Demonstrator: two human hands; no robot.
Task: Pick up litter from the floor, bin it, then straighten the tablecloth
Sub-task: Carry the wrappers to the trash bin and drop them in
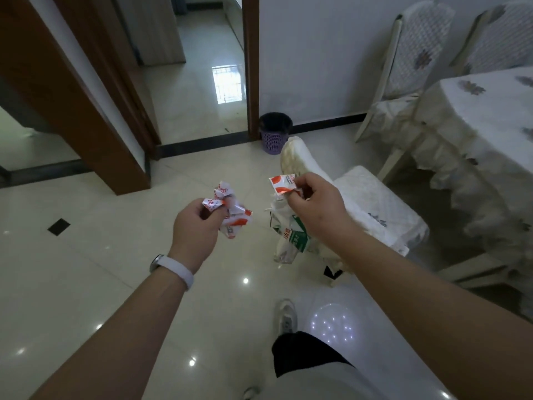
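My left hand [199, 226] is closed around several crumpled white and orange wrappers [230, 210], held at waist height over the tiled floor. My right hand [315, 204] pinches a flat orange and white packet [281, 183] between its fingertips and also grips a crushed green and white plastic bottle [290, 236] that hangs below the palm. A purple mesh bin [274, 132] with a dark liner stands ahead against the white wall beside the door frame. The table with its cream flower-print tablecloth [473, 122] sits at the right.
A fabric-covered chair [372, 200] stands just right of my right hand, its back toward the bin. Two more covered chairs [415, 53] line the wall behind the table. Brown door frames [95, 116] and an open doorway lie to the left. My shoe [287, 317] is on the glossy tiles.
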